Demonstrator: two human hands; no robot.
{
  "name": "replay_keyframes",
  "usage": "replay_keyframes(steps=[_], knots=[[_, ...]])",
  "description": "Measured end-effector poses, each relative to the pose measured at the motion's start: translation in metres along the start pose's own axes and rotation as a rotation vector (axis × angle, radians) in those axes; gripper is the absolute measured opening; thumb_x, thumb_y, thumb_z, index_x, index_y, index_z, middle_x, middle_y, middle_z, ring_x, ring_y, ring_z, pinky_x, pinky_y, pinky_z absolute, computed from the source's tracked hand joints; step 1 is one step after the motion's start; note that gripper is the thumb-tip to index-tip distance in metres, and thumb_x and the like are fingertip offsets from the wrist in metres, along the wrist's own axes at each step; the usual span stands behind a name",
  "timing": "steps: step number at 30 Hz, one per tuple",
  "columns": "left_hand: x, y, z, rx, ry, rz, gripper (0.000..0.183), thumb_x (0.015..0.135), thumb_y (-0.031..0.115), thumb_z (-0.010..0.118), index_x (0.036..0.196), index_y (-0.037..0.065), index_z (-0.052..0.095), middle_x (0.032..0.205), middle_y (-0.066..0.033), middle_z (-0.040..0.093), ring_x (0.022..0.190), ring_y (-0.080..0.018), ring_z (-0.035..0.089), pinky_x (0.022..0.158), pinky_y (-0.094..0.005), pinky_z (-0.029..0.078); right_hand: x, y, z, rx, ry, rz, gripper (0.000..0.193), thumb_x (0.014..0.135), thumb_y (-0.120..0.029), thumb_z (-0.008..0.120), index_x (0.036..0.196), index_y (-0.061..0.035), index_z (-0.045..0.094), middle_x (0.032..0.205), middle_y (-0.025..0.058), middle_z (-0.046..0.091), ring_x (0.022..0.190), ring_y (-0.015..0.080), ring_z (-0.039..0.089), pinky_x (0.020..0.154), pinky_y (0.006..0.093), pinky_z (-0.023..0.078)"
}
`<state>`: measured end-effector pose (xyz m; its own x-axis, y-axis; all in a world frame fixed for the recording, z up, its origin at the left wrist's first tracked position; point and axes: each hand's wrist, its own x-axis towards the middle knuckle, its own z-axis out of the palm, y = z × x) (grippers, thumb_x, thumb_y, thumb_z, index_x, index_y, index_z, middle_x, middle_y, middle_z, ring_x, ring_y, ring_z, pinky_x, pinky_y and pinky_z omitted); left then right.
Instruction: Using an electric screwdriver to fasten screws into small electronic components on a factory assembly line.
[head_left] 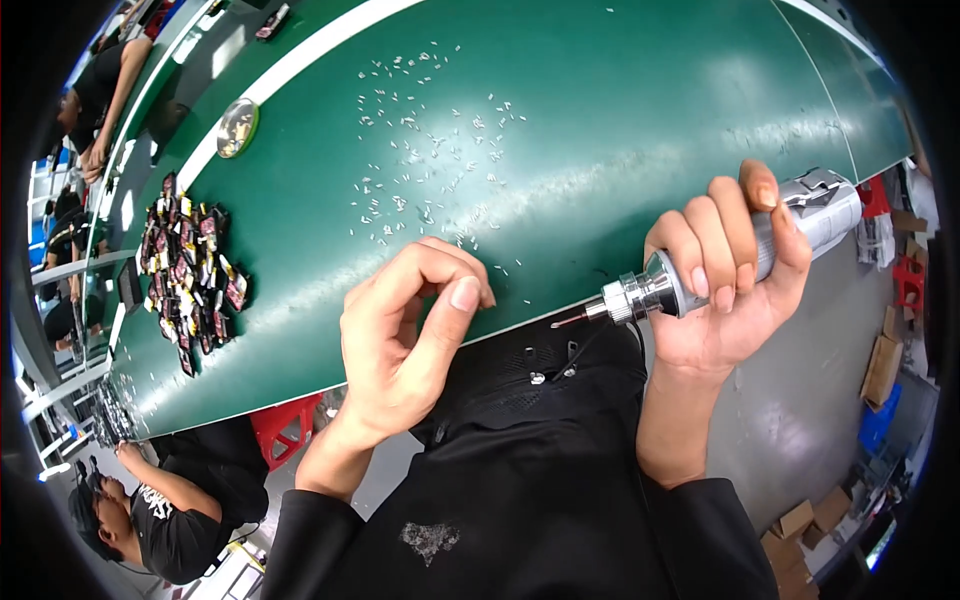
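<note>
Smooth metal, probably hefty, stiff and a little slippery, suits the closed hold the right grip [725, 270] has round the mid-barrel of the powered screwdriver [828, 214], near the front edge of the counter [620, 120]; its slender bit [571, 321] is likely the part to spare. The powered screwdriver is a silver cylinder with a shiny ringed nose [636, 297], pointing towards the left grip [405, 335], which curls loosely near scattered white pieces [398, 204]; whether it pinches one, I cannot tell.

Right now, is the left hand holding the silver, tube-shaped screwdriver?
No, the right hand grips the silver, tube-shaped screwdriver.
</note>
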<state>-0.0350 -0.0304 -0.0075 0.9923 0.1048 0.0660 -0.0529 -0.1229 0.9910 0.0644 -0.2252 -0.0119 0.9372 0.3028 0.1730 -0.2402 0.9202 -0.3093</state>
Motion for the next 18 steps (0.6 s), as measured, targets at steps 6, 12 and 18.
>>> replay_keyframes(steps=[6, 12, 18], knots=[[-0.012, -0.011, 0.034, -0.58, 0.001, -0.073, 0.006, 0.089, -0.001, 0.056, 0.093, -0.005, 0.055, 0.088, -0.0146, 0.059, 0.072, -0.011, 0.054, 0.065, -0.0218, 0.044, -0.005, 0.003, 0.028, 0.006, -0.005, -0.093, 0.012, 0.089, -0.014, 0.05, 0.093, -0.0023, 0.048, 0.054, -0.0015, 0.04, 0.041, 0.009, 0.04, 0.048, 0.0256, 0.038], [-0.013, -0.011, 0.041, -0.779, -0.068, -0.086, 0.012, 0.093, 0.007, 0.053, 0.091, -0.005, 0.055, 0.087, -0.0152, 0.058, 0.067, -0.0107, 0.05, 0.063, -0.023, 0.043, -0.008, -0.001, 0.031, -0.008, -0.017, -0.122, 0.012, 0.088, -0.014, 0.051, 0.092, -0.003, 0.048, 0.052, -0.0026, 0.04, 0.04, 0.0087, 0.04, 0.049, 0.0261, 0.038], [-0.016, -0.008, 0.042, -0.743, -0.078, -0.109, 0.016, 0.095, 0.01, 0.051, 0.088, -0.005, 0.055, 0.086, -0.0143, 0.057, 0.065, -0.0096, 0.048, 0.061, -0.0229, 0.041, -0.011, 0.001, 0.029, -0.035, -0.005, -0.098, 0.012, 0.089, -0.014, 0.051, 0.092, -0.0031, 0.048, 0.053, -0.0024, 0.04, 0.04, 0.009, 0.039, 0.049, 0.0265, 0.038]])
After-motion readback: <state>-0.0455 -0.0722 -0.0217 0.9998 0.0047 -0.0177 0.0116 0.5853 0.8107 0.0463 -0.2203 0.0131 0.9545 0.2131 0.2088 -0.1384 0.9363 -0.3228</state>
